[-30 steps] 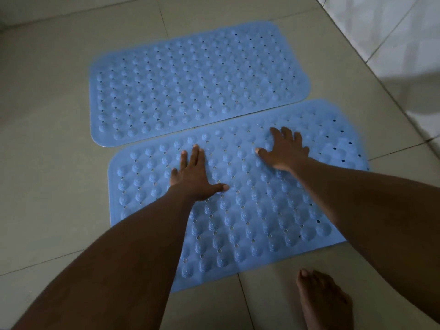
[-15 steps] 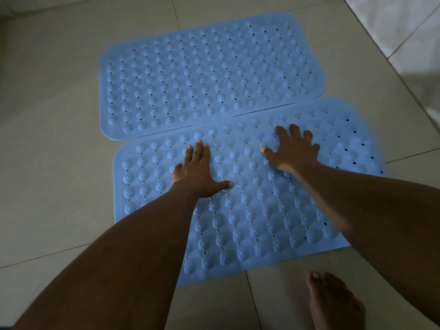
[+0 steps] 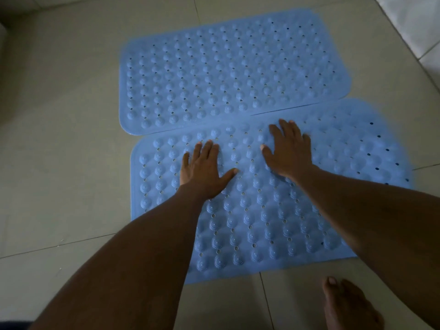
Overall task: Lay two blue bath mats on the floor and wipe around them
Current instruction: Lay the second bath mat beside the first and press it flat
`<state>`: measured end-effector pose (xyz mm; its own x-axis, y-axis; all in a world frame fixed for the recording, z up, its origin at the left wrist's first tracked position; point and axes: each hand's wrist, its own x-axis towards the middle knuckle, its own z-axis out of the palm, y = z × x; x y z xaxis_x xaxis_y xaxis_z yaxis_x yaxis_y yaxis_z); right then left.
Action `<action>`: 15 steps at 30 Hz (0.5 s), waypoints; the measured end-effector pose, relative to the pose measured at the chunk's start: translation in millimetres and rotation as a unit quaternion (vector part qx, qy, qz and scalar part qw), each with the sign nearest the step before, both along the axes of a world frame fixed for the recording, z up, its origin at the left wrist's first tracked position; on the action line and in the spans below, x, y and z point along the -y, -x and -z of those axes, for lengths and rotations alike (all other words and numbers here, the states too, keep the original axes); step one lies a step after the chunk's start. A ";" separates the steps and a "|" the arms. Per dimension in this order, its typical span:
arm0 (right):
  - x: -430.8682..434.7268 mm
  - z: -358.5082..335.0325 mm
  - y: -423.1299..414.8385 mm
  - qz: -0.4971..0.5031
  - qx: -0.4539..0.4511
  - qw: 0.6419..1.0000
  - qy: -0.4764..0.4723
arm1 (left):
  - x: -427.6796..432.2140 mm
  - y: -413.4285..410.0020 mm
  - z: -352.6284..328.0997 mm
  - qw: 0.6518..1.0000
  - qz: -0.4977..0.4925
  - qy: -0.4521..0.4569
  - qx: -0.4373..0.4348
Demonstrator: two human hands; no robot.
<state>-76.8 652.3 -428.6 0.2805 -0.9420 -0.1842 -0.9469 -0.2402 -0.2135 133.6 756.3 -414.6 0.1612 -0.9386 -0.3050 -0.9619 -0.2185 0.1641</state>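
Both hands flat, fingers straight and spread, gripping nothing: left hand (image 3: 202,172) and right hand (image 3: 288,151) press palms-down on the near mat (image 3: 262,222), near its far edge. Far mat (image 3: 226,67) lies flat just beyond. The two long edges touch; can't tell if one overlaps the other.

Handling guess: thin rubbery sheet, light, floppy, bumps and small holes all over. Probably grippy on tile once I press it down, and not fragile. To shift it I'd pinch a corner or the bare rim and peel it up, since dragging from the middle would likely just buckle it.

Floor (image 3: 59,163) is big pale tiles with thin grout lines, smooth, likely slick if wet. Dim light. Paler tiling (image 3: 416,25) at top right, maybe a wall. My bare foot (image 3: 345,303) stands on the tile just beside the near mat's edge. No cloth in view for wiping.
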 end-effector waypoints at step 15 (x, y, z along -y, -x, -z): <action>-21.7 11.2 -131.1 -0.164 0.121 0.976 0.080 | -16.9 -84.6 24.1 0.984 -0.145 0.098 0.020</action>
